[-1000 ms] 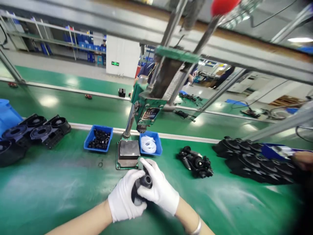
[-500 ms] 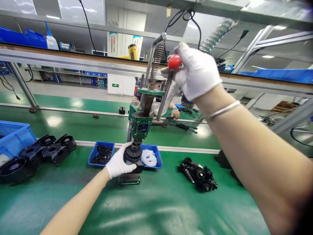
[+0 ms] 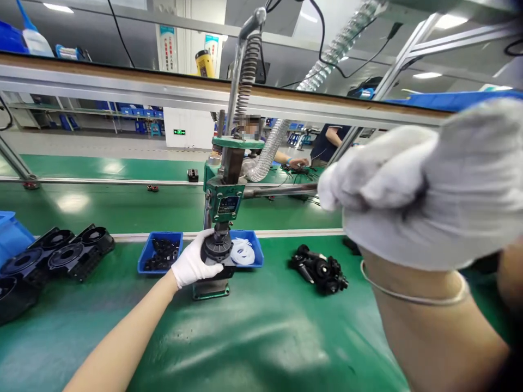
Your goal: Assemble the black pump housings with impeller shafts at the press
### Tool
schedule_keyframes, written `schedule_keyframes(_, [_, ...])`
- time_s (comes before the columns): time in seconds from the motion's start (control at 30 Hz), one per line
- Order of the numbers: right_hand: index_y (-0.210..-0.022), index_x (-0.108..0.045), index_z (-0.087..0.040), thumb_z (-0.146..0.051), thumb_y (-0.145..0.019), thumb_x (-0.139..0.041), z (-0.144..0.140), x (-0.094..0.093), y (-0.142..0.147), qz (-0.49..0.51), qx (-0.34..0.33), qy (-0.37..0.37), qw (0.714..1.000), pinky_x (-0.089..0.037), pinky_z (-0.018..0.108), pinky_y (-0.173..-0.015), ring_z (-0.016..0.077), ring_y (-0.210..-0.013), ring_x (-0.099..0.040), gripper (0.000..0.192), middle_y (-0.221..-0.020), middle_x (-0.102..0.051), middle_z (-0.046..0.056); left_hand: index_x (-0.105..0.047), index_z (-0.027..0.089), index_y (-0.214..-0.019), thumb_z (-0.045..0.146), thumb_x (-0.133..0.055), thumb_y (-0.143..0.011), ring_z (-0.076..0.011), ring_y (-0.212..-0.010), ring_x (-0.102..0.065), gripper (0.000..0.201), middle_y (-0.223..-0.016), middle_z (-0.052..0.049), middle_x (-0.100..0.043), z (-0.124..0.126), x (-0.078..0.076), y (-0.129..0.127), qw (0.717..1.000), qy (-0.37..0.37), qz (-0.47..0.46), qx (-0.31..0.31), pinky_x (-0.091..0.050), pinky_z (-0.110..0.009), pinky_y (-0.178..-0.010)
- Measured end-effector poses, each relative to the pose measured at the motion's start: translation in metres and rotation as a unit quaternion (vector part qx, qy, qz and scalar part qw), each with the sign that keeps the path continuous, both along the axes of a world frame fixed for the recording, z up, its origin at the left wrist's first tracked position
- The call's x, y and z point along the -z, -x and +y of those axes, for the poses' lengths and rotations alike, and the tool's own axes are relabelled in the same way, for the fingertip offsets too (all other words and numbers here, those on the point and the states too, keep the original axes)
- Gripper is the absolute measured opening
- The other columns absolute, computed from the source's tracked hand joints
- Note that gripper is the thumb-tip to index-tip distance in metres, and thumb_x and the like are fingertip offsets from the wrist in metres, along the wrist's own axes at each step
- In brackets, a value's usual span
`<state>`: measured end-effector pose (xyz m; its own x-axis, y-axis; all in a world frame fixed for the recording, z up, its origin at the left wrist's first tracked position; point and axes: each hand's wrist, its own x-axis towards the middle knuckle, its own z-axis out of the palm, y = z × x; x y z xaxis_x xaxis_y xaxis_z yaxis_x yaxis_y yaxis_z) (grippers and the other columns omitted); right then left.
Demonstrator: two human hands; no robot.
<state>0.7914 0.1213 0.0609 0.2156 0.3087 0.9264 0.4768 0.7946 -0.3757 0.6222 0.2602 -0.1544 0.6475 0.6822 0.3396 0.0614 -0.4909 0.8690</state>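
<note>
Room: a factory hall, with a grey metal rail point(image 3: 122, 90) running across above the left grip and green conveyor lanes beyond it; other people sit at work on the far side, behind the press.
Worktop: green matting point(image 3: 253, 337) spreads under both arms, glossy with lamp glare.
Press: a green hand press point(image 3: 224, 196) stands straight ahead of the left grip, its spring column rising above the rail and its lever bar point(image 3: 281, 190) lying level toward the right grip.
Housings: black round housings point(image 3: 61, 256) sit well to the left of the left grip.
Loose parts: a heap of black parts point(image 3: 321, 269) lies between the two grips, nearer the press.
Trays: a blue tray of black rings point(image 3: 160, 257) is just left of the left grip; a blue tray of white rings point(image 3: 245, 253) is just behind it to the right.
Left grip: the gloved left hand point(image 3: 191, 265) clasps a black round part point(image 3: 216, 250) (seated on the press base, under the ram).
Right grip: the gloved right hand point(image 3: 429, 190) is clenched around the end of the lever bar, very close to the camera.
Change: half a second ago the lever stood up steeply with its red knob showing in the right grip; now it is down to level and the knob is hidden inside the fist. The left grip has stayed on the part.
</note>
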Motion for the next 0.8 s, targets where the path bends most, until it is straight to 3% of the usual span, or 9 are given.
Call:
schedule_keyframes(0.13, [-0.047, -0.053, -0.022, -0.037, -0.092, -0.061, -0.007, 0.027, 0.008, 0.046, -0.027, -0.107, 0.993, -0.039, 0.030, -0.034, 0.0127, -0.039, -0.042, 0.048, -0.044, -0.039, -0.003, -0.034, 0.012, -0.132, 0.026, -0.073, -0.063, -0.0321, -0.122, -0.057, 0.080, -0.130, -0.019, -0.059, -0.002, -0.004, 0.001, 1.000, -0.007, 0.007, -0.002, -0.037, -0.051, -0.111])
schedule_keyframes(0.23, [-0.045, -0.051, -0.020, -0.038, -0.095, -0.056, -0.017, 0.047, 0.014, 0.076, -0.020, -0.112, 0.991, -0.042, 0.030, -0.039, 0.0130, -0.041, -0.045, 0.053, -0.046, -0.041, -0.002, -0.035, 0.014, -0.131, 0.025, -0.073, -0.063, -0.0316, -0.121, -0.057, 0.079, -0.129, -0.017, -0.060, -0.003, -0.006, 0.002, 1.000, -0.008, 0.026, -0.012, -0.038, -0.051, -0.111])
schedule_keyframes(0.37, [-0.048, -0.055, -0.020, -0.035, -0.096, -0.057, -0.019, 0.046, 0.011, 0.049, -0.021, -0.088, 0.995, -0.044, 0.029, -0.038, 0.0138, -0.042, -0.050, 0.050, -0.045, -0.044, -0.002, -0.036, 0.016, -0.131, 0.027, -0.075, -0.063, -0.0312, -0.119, -0.058, 0.080, -0.127, -0.015, -0.061, 0.000, -0.005, 0.003, 0.999, -0.012, 0.042, -0.009, -0.039, -0.051, -0.110])
schedule_keyframes(0.6, [-0.049, -0.056, -0.020, -0.036, -0.098, -0.052, -0.016, 0.057, 0.013, 0.076, -0.008, -0.148, 0.986, -0.051, 0.033, -0.046, 0.0141, -0.047, -0.051, 0.052, -0.051, -0.045, -0.002, -0.032, 0.014, -0.135, 0.035, -0.075, -0.067, -0.0315, -0.125, -0.054, 0.083, -0.134, -0.017, -0.055, 0.004, -0.001, 0.007, 0.999, -0.015, 0.047, 0.014, -0.035, -0.051, -0.113])
schedule_keyframes(0.7, [-0.055, -0.061, -0.020, -0.034, -0.098, -0.053, -0.015, 0.050, 0.013, 0.056, -0.001, -0.124, 0.991, -0.048, 0.031, -0.043, 0.0147, -0.047, -0.053, 0.045, -0.052, -0.050, -0.001, -0.028, 0.014, -0.137, 0.041, -0.075, -0.070, -0.0314, -0.126, -0.053, 0.086, -0.136, -0.019, -0.053, 0.006, 0.000, 0.011, 0.998, 0.012, 0.049, 0.042, -0.036, -0.051, -0.112])
schedule_keyframes(0.8, [-0.054, -0.060, -0.020, -0.036, -0.098, -0.053, -0.017, 0.056, 0.012, 0.076, -0.012, -0.138, 0.987, -0.050, 0.032, -0.044, 0.0143, -0.049, -0.055, 0.047, -0.055, -0.050, -0.001, -0.026, 0.015, -0.139, 0.049, -0.076, -0.070, -0.0327, -0.130, -0.050, 0.092, -0.140, -0.020, -0.050, 0.008, -0.001, 0.015, 0.995, 0.041, 0.056, 0.068, -0.035, -0.052, -0.113])
